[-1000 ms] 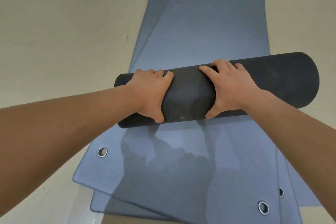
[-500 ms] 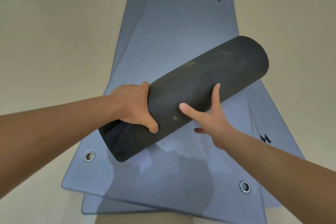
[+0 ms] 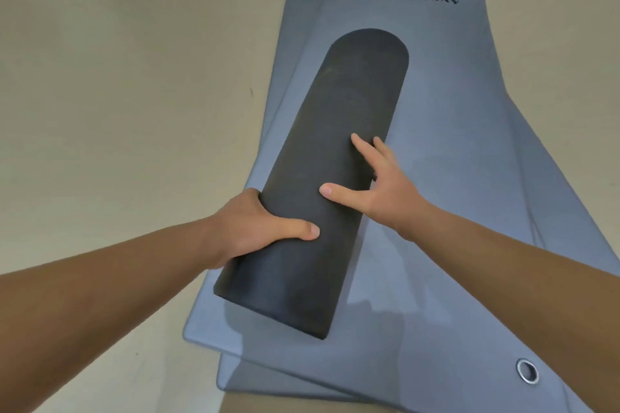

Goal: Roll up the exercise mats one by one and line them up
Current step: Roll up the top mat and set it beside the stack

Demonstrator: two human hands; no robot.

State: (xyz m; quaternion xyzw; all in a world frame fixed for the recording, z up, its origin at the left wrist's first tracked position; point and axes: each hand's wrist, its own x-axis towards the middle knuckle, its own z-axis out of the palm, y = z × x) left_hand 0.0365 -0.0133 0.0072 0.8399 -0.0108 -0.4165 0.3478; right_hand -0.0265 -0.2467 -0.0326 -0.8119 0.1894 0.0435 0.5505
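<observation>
The rolled mat point(image 3: 335, 178) lies lengthwise on the flat mats point(image 3: 469, 111), the left hand point(image 3: 255, 228) gripping its side and the right hand point(image 3: 379, 191) resting spread on top, so I reckon it's finished and wants lifting aside onto the floor point(image 3: 134, 111).

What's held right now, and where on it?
The rolled mat: left hand grips its left side near the close end, thumb on top; right hand rests spread fingers on its right side.

Dark rolled mat point(image 3: 339, 171) atop flat grey mats point(image 3: 469, 131)
</observation>
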